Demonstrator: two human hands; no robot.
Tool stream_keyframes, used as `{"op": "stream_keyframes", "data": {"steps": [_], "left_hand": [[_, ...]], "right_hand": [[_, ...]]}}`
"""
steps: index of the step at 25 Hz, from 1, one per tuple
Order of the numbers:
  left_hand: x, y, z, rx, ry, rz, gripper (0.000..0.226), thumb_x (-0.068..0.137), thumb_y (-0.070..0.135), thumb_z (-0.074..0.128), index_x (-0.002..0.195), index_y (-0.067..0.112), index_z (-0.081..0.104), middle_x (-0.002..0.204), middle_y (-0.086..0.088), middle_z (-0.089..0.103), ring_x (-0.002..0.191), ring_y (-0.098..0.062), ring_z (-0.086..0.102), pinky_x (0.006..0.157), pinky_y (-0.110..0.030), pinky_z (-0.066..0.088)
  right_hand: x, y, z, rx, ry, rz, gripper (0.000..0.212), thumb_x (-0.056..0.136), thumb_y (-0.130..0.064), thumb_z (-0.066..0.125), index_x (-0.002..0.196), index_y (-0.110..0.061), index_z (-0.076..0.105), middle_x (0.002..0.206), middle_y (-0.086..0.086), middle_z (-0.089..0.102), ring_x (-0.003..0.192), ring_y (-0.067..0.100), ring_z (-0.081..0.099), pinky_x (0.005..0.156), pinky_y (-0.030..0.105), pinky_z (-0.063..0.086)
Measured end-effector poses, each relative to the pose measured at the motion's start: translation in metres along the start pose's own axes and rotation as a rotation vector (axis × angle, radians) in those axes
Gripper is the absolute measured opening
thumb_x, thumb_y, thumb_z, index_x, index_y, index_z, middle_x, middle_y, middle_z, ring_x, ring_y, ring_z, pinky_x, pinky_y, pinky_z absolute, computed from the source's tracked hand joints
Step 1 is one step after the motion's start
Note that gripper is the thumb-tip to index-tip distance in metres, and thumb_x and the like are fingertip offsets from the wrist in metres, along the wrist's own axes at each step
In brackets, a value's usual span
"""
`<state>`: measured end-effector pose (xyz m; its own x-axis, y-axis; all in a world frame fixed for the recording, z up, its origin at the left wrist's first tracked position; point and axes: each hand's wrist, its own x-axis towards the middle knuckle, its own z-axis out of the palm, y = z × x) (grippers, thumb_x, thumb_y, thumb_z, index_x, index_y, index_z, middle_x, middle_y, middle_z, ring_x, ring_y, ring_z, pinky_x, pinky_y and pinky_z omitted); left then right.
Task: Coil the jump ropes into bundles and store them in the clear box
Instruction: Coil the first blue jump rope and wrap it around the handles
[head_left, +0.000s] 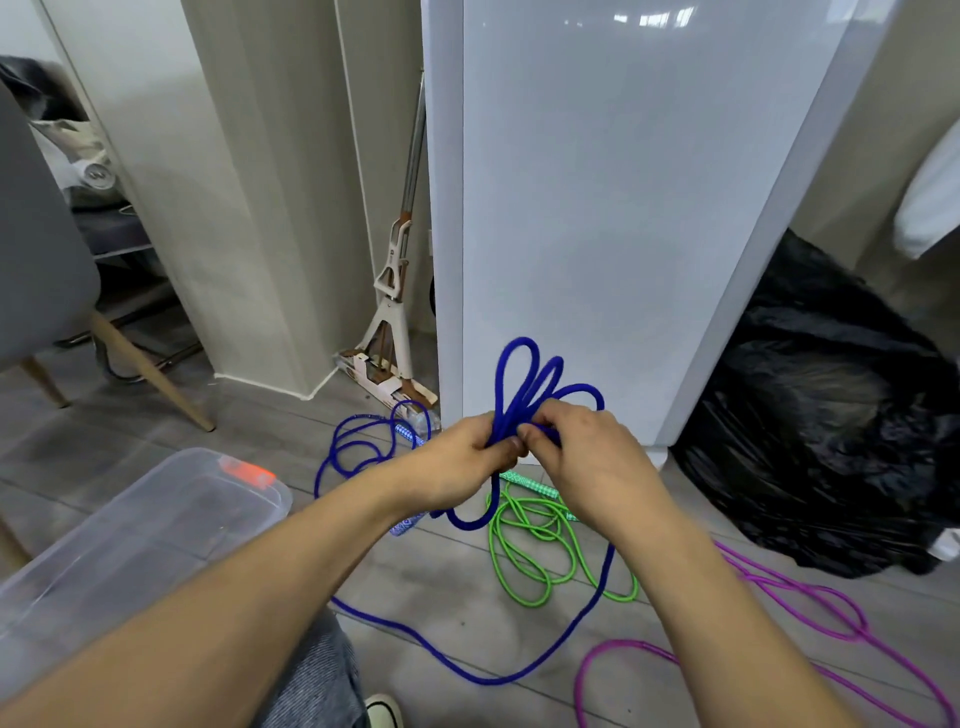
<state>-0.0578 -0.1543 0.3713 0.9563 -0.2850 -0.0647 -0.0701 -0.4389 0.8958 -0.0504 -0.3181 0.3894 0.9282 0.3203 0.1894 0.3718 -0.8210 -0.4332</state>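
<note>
A blue jump rope (524, 374) stands in several loops above my hands. My left hand (457, 457) grips the gathered strands at their base, and my right hand (576, 447) pinches the same bundle right beside it. More blue rope trails down to the floor in a long slack curve and in loose loops at the left. A green jump rope (530, 545) lies tangled on the floor below my hands. A purple jump rope (810, 613) sprawls at the lower right. The clear box (171, 514), with an orange latch, sits at the left.
A white cabinet (623, 208) rises directly ahead. A black rubbish bag (831, 415) sits to its right. A mop (395, 291) leans in the corner. A grey chair (47, 270) with wooden legs stands at the far left. My shoe (384, 712) shows at the bottom.
</note>
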Motion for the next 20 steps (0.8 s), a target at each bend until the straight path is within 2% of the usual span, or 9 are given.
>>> {"op": "stream_keyframes", "data": {"steps": [2,4,5,8,11,13,15,18,20], "left_hand": [[0.000,-0.002,-0.005,-0.050,0.017,0.001,0.018,0.104,0.025,0.049,0.088,0.023,0.057,0.070,0.011,0.059,0.064,-0.005,0.053,0.063,-0.019,0.045],[0.001,-0.003,-0.008,-0.176,0.021,-0.025,0.016,0.103,0.021,0.050,0.090,0.016,0.059,0.076,0.000,0.062,0.077,-0.019,0.067,0.076,-0.029,0.055],[0.002,-0.003,-0.007,-0.283,0.010,-0.042,0.015,0.103,0.017,0.050,0.091,0.012,0.058,0.075,-0.004,0.059,0.078,-0.024,0.068,0.080,-0.033,0.057],[0.004,-0.001,-0.002,-0.551,-0.050,-0.135,0.008,0.102,0.013,0.051,0.099,0.008,0.055,0.066,-0.002,0.045,0.056,-0.018,0.050,0.063,-0.035,0.053],[0.006,-0.004,-0.004,-0.595,-0.098,-0.260,0.018,0.102,0.024,0.050,0.095,0.009,0.055,0.061,0.002,0.040,0.049,-0.014,0.038,0.052,-0.029,0.041],[0.005,-0.007,-0.006,-0.508,-0.146,-0.260,0.021,0.104,0.027,0.047,0.095,0.009,0.054,0.063,0.002,0.040,0.050,-0.013,0.037,0.052,-0.028,0.039],[0.003,-0.009,-0.010,-0.218,-0.123,-0.234,0.021,0.105,0.029,0.044,0.095,0.012,0.052,0.066,0.002,0.044,0.052,-0.012,0.038,0.054,-0.027,0.040],[0.006,-0.018,-0.023,0.360,0.075,-0.167,0.021,0.105,0.032,0.040,0.101,0.016,0.052,0.080,0.000,0.054,0.065,-0.014,0.049,0.061,-0.029,0.040],[0.011,-0.028,-0.033,0.434,0.264,-0.207,0.021,0.106,0.029,0.039,0.104,0.013,0.051,0.083,-0.004,0.054,0.073,-0.020,0.051,0.062,-0.032,0.038]], "right_hand": [[0.002,0.002,-0.004,0.009,0.027,0.041,0.029,0.099,-0.048,0.051,0.091,-0.024,0.064,0.076,-0.003,0.064,0.075,0.023,0.060,0.061,0.033,0.042],[0.003,0.005,-0.005,0.010,0.011,0.065,0.031,0.099,-0.049,0.050,0.093,-0.022,0.066,0.075,-0.002,0.061,0.076,0.024,0.059,0.062,0.034,0.043],[0.003,0.006,-0.004,0.012,-0.005,0.071,0.031,0.100,-0.047,0.048,0.098,-0.022,0.066,0.079,0.000,0.062,0.079,0.025,0.059,0.065,0.035,0.045],[0.003,0.007,-0.003,-0.003,-0.017,0.087,0.032,0.101,-0.047,0.046,0.105,-0.022,0.065,0.090,0.003,0.066,0.086,0.027,0.061,0.072,0.037,0.049],[0.004,0.013,-0.009,-0.018,0.014,0.134,0.033,0.096,-0.053,0.054,0.095,-0.022,0.065,0.089,0.002,0.066,0.084,0.026,0.062,0.069,0.035,0.050],[0.004,0.017,-0.013,-0.007,0.024,0.163,0.032,0.091,-0.056,0.060,0.089,-0.024,0.065,0.084,-0.001,0.065,0.080,0.023,0.061,0.066,0.032,0.047],[0.003,0.021,-0.015,-0.006,0.009,0.174,0.028,0.092,-0.052,0.061,0.092,-0.025,0.067,0.088,0.000,0.065,0.083,0.023,0.062,0.069,0.032,0.048],[0.003,0.029,-0.015,-0.067,-0.008,0.209,0.028,0.097,-0.047,0.056,0.102,-0.022,0.068,0.100,0.005,0.066,0.093,0.028,0.062,0.076,0.034,0.051],[0.006,0.036,-0.017,-0.098,-0.005,0.277,0.032,0.098,-0.048,0.053,0.105,-0.020,0.068,0.104,0.008,0.066,0.096,0.031,0.062,0.077,0.035,0.050]]}}
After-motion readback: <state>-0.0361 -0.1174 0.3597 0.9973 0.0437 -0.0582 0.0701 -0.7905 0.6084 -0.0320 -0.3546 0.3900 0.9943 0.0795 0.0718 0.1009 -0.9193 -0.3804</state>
